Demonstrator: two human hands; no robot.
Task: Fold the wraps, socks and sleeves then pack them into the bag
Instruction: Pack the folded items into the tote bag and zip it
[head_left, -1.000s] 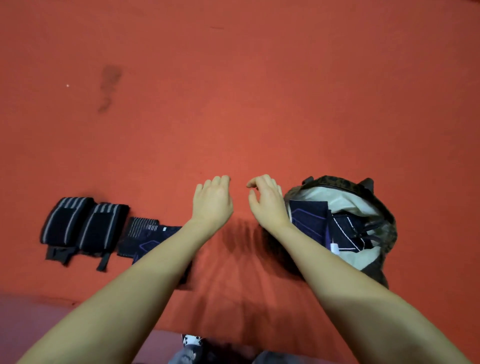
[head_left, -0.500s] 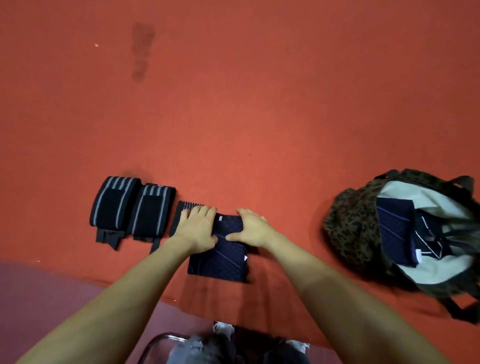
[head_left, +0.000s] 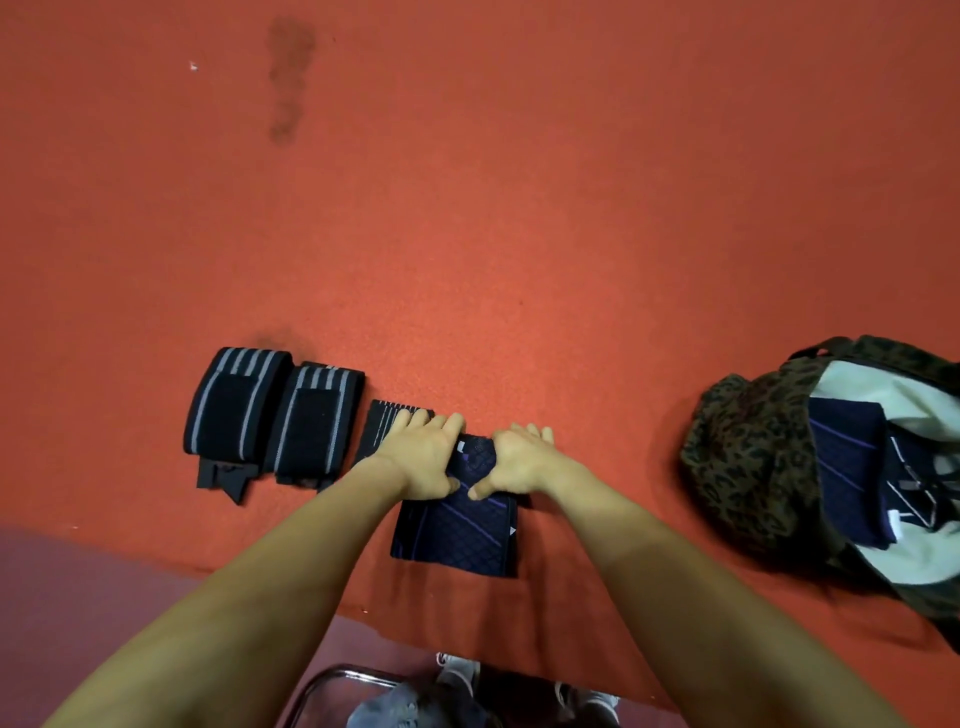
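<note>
A folded navy sleeve (head_left: 457, 535) with purple lines lies on the red surface near its front edge. My left hand (head_left: 423, 457) and my right hand (head_left: 517, 460) both grip its far end, thumbs on top and fingers curled over the edge. A dark ribbed sock (head_left: 382, 426) lies just left, partly under my left hand. Two rolled black wraps with grey stripes (head_left: 236, 408) (head_left: 317, 423) sit side by side further left. The open camouflage bag (head_left: 743, 447) lies at the right, with folded navy pieces (head_left: 844, 457) inside its pale lining.
The red cloth-covered table (head_left: 519, 208) stretches far ahead, with a dark stain (head_left: 288, 78) at the back left. Its front edge runs below my forearms. A metal chair frame (head_left: 332, 680) and shoes (head_left: 457, 670) show beneath.
My hands moved left from beside the bag to the navy sleeve, landed on it, and now grip its far end. The view shifted left, so the bag sits further right.
</note>
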